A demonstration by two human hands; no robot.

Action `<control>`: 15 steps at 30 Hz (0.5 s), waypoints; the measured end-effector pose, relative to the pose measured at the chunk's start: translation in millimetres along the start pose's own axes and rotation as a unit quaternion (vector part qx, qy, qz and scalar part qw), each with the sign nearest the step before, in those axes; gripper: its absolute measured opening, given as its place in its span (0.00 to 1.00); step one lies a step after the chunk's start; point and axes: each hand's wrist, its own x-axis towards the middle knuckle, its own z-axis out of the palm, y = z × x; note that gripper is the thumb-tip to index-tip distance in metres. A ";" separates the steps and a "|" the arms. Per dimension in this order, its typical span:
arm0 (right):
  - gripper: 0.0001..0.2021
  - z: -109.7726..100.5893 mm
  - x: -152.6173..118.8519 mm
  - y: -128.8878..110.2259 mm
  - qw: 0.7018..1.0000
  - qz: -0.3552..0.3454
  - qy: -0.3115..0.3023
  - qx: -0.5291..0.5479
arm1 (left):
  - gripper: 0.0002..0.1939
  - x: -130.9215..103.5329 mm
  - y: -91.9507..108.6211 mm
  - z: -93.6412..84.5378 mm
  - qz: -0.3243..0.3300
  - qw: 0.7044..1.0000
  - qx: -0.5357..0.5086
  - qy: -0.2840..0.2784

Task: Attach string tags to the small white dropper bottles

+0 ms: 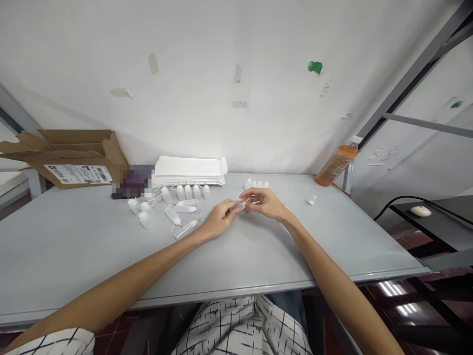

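Observation:
A small translucent bottle [237,207] lies tilted between my hands above the grey table [221,256]. My left hand [219,218] is closed round its body. The fingers of my right hand [264,203] are bent at the bottle's top end, by a thin white strap and cap; they pinch there. Several similar bottles lie loose to the left of my left hand, among them one lying bottle [185,230]. Others stand upright in a row [188,191] in front of the white stack, and more small white bottles [259,184] stand behind my right hand.
At the back left are an open cardboard box [79,160], a dark blurred object [135,182] and a stack of white flat boxes [190,170]. An orange bottle [337,165] leans at the back right, and a small white piece [311,202] lies nearer.

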 end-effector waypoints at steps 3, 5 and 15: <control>0.12 -0.6 -0.6 -1.5 1.000 0.006 -0.011 0.008 | 0.17 -0.5 0.2 -0.8 0.013 1.000 0.024 -0.002; 0.12 -0.9 -1.0 -2.6 1.000 0.009 -0.016 0.011 | 0.17 -0.9 0.1 -1.1 0.021 0.999 0.035 -0.004; 0.12 0.6 -0.2 1.0 0.999 0.016 0.004 0.039 | 0.17 -4.5 -0.1 0.8 0.066 0.995 0.067 0.044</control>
